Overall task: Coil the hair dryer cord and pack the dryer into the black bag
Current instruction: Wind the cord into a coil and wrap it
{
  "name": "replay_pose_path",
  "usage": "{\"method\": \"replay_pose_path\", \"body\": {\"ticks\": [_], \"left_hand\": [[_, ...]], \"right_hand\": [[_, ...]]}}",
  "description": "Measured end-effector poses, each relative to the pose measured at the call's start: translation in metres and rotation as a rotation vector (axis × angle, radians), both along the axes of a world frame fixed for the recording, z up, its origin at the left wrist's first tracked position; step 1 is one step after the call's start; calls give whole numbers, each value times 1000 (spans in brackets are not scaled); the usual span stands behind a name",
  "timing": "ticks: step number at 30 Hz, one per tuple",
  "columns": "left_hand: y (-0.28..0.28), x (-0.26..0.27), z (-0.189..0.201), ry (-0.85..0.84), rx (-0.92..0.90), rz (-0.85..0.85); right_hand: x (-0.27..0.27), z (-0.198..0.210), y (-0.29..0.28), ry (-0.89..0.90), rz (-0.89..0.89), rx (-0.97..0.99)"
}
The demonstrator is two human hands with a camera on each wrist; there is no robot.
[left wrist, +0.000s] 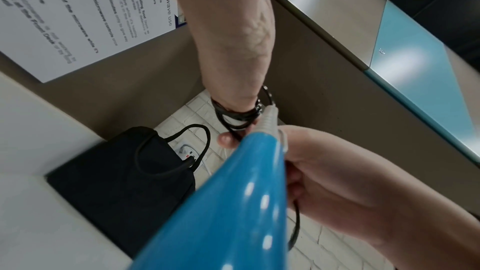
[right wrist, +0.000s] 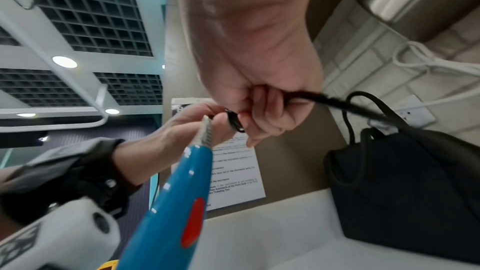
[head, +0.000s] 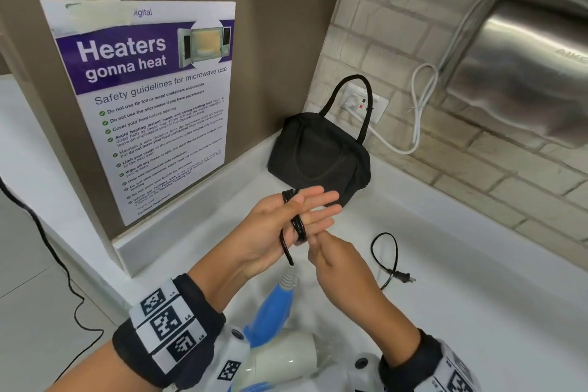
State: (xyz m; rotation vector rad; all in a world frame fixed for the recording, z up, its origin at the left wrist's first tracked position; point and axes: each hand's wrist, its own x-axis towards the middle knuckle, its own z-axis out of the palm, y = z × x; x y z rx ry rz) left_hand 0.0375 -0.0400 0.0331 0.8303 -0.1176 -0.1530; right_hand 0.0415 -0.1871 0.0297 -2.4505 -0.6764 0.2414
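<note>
My left hand (head: 313, 210) is held flat above the white counter (head: 471, 302), fingers straight, with several turns of the black cord (head: 298, 223) wound round it. My right hand (head: 319, 247) pinches the cord just beside the coil (right wrist: 235, 122). The cord's loose end loops over the counter to its plug (head: 403, 278). The hair dryer, with a blue handle (head: 273, 305) (left wrist: 228, 202) (right wrist: 182, 188) and a white body (head: 283, 356), sits low between my wrists; what supports it is hidden. The black bag (head: 318, 156) (left wrist: 116, 171) (right wrist: 405, 192) stands in the corner behind my hands.
A microwave safety poster (head: 143, 99) hangs on the brown wall to the left. On the tiled wall are a socket (head: 366, 105), a white cable (head: 420, 111) and a steel hand dryer (head: 525, 73). A black cable (head: 47, 248) trails on the floor left of the counter.
</note>
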Motion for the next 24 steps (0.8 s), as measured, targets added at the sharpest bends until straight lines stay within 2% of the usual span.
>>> {"method": "replay_pose_path", "body": {"ticks": [3, 6, 9, 11, 13, 17, 21, 24], "left_hand": [[7, 10, -2, 28, 81, 95], [11, 11, -4, 49, 160, 121], [11, 10, -5, 42, 246, 103], [9, 7, -3, 15, 295, 32], [6, 2, 0, -12, 340, -76], [5, -5, 8, -83, 309, -272], [11, -10, 12, -91, 297, -379], [12, -12, 11, -85, 267, -391]], "right_hand": [[-14, 4, -6, -133, 63, -50], [-17, 10, -13, -223, 48, -66], [-10, 21, -17, -312, 6, -20], [-1, 30, -17, -356, -28, 49], [11, 41, -13, -355, -33, 138], [29, 54, -3, -270, -39, 225], [36, 55, 4, -205, -2, 356], [44, 48, 7, -173, -13, 400]]}}
